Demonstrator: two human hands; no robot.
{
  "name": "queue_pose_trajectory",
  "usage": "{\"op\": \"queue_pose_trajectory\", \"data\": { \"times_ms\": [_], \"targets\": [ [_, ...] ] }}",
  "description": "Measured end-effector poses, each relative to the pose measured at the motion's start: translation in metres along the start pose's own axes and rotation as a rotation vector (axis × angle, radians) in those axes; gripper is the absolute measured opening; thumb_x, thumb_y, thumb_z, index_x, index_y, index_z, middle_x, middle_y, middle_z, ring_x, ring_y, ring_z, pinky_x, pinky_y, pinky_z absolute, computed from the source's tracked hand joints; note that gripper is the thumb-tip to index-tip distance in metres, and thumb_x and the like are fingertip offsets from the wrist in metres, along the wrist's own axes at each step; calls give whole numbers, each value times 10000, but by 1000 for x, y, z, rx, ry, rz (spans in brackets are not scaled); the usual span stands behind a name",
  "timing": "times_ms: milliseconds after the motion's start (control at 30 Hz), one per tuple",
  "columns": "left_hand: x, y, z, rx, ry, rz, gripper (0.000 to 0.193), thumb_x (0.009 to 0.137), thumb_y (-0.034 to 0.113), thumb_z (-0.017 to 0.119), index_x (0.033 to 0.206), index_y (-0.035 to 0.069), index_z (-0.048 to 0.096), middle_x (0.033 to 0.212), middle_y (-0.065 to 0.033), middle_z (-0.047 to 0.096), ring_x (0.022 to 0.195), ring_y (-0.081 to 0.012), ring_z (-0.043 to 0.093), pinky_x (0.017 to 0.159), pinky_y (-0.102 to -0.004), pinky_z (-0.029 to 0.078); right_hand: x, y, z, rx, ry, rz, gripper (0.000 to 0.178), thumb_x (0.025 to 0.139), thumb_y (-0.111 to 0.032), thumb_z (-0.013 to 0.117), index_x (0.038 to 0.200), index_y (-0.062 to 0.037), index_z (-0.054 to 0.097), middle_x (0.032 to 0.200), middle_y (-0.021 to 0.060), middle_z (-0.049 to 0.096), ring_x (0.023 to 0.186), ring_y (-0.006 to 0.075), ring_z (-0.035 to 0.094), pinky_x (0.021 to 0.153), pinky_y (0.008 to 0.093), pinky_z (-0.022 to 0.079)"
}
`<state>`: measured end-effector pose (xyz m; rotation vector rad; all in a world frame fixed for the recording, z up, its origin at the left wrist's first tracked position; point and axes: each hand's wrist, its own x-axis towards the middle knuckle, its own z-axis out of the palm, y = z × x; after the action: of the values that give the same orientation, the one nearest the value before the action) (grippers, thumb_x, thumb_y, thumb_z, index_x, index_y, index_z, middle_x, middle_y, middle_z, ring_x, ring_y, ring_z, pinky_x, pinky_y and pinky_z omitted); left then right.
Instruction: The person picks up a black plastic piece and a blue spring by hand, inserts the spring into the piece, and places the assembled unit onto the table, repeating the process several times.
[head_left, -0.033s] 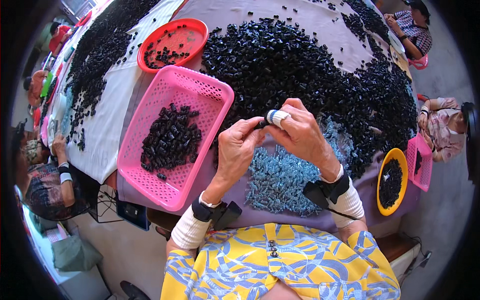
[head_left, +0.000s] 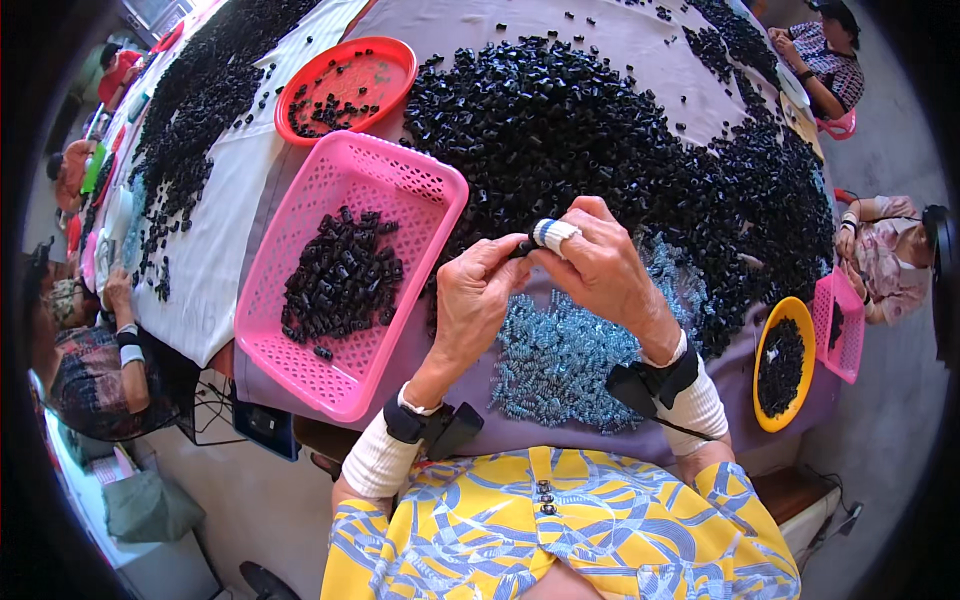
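Observation:
My left hand and my right hand meet above the near part of the table. Between their fingertips is a small black plastic part, pinched from both sides. A white finger wrap with blue stripes covers one finger of my right hand. Below the hands lies a heap of small bluish metal coil springs. Beyond them spreads a large pile of black plastic parts. To the left of my left hand, a pink basket holds a mound of black pieces.
A red round tray with scattered black parts touches the basket's far end. At the right edge stand a yellow bowl of black pieces and another pink basket. Several other people sit around the tables on both sides.

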<state>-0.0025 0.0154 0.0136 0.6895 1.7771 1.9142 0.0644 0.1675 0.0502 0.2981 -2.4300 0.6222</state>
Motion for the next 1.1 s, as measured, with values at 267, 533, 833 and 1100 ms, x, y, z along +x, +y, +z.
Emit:
{"op": "queue_pose_trajectory", "data": {
  "times_ms": [267,533,833,1100],
  "targets": [
    [2,-1,-4,147,2,144,237,831,0,617,1068,-15,626,812,-32,619,694,-70,573,628,-192,470,-1,-8,0,-232,-53,-26,125,702,-64,667,778,-24,576,706,81,544,693,228,546,726,366,407],
    [-1,6,-3,-26,58,-30,228,784,-3,642,1010,-27,646,879,-70,650,763,-100,607,666,-221,489,3,-11,-2,-241,-116,-8,140,731,-47,666,832,9,586,779,113,570,740,257,551,774,376,430],
    [1,8,-2,10,40,-11,232,784,-32,622,1013,-16,651,827,-76,629,733,-107,600,643,-217,479,-4,-8,6,-251,-133,9,82,703,-34,600,766,-16,550,751,114,548,764,254,547,737,361,412],
    [0,0,-3,89,27,86,254,754,-69,619,999,-11,659,774,-66,604,661,-107,567,584,-219,451,-11,-7,8,-248,-159,-6,107,720,-75,606,777,-9,543,760,116,543,753,252,536,719,360,409]
  ]
}}
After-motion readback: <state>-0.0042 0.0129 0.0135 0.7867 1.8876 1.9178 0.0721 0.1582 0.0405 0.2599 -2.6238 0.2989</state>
